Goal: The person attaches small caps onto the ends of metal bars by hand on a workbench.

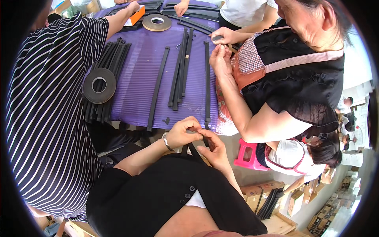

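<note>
- Two bare hands meet at the near edge of a workbench: the left hand (182, 134), a silver bracelet (167, 142) at its wrist, pinches thumb to fingers, seemingly on a black strip (193, 151).
- The right hand (216, 152) curls about the same strip, fingertips touching the left's; how firmly it grips cannot be told. The strip hangs between the hands, in front of the black shirt.
- Good work here likely calls for a light, steady pinch near the strip's end, with the other hand bracing just beside it. Bending the strip sharply could crease it; small fingertip moves should serve better than a hard pull.
- Just beyond, a purple table (136, 87) bears a lone strip (158, 89) at its middle and another strip (207, 79) at right, its near end close to the fingers.
- Farther in, a loose group of strips (183, 65) lies between those two; at left, a roll of dark tape (111, 85) rests on a thick bundle (118, 59).
- Across the table, a co-worker's hands (222, 59) at right are raised close together over something small, its kind unclear.
- Toward the far end sit a second tape roll (147, 23) and an orange box (136, 16).
</note>
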